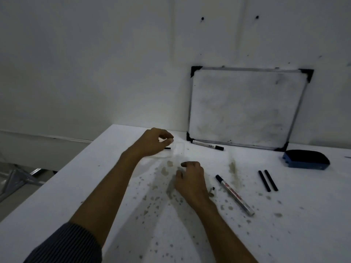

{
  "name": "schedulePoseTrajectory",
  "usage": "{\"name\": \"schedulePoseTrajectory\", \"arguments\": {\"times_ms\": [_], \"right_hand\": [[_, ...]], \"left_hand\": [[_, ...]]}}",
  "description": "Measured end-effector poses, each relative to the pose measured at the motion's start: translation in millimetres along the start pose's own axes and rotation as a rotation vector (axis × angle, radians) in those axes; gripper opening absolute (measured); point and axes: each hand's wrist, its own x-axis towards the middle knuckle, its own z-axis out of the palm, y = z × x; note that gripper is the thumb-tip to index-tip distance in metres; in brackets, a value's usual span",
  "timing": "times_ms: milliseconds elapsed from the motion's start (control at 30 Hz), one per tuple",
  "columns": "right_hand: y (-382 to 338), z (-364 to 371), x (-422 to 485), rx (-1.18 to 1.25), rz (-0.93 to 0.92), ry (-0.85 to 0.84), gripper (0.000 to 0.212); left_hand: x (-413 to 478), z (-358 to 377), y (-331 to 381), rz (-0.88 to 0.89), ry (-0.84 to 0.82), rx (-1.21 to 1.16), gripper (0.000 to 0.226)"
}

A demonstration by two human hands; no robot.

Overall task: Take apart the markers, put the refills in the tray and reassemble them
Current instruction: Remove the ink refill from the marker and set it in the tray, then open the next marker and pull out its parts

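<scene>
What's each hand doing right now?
Left hand: over the clear tray, fingers pinched; grip cannot be told.
Right hand: curled on the table, contents hidden.

Both bare forearms reach forward from the near edge, the left one emerging from a dark striped sleeve pushed up above the elbow. The left hand is raised at the far left, thumb and fingers curled with a small gap between them. The right hand sits nearer, palm down, fingers loosely bent.
</scene>
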Motion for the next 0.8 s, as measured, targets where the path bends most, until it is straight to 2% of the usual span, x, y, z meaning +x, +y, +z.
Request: {"name": "schedulePoseTrajectory", "arguments": {"times_ms": [100,167,300,400,600,700,800], "right_hand": [[-8.3,-30.1,-5.7,0.146,0.052,-0.046,0.035],[-3.6,-55.0,-17.3,0.136,0.053,-0.042,0.035],[30.0,-98.0,-54.8,0.000,0.039,0.026,0.031],[59.9,-120.2,-80.1,-0.101,0.028,0.090,0.029],[100.6,-130.8,-98.2,-0.295,0.061,0.134,0.047],[111.5,-126.6,-96.0,-0.288,0.041,0.166,0.034],[113.8,-131.1,-93.6,-0.124,0.038,0.194,0.029]], "left_hand": [[-37.7,17.0,23.4,0.062,0.093,-0.115,0.027],[-60.1,31.3,37.5,0.094,0.110,-0.173,0.025],[-87.0,72.7,65.5,0.147,-0.018,-0.163,0.027],[-92.5,109.5,86.1,0.203,-0.050,-0.128,0.028],[-112.3,169.8,108.9,0.309,0.129,-0.154,0.036],[-115.6,176.0,104.9,0.375,0.178,-0.098,0.044],[-117.4,174.9,106.5,0.488,0.236,0.016,0.046]]}}
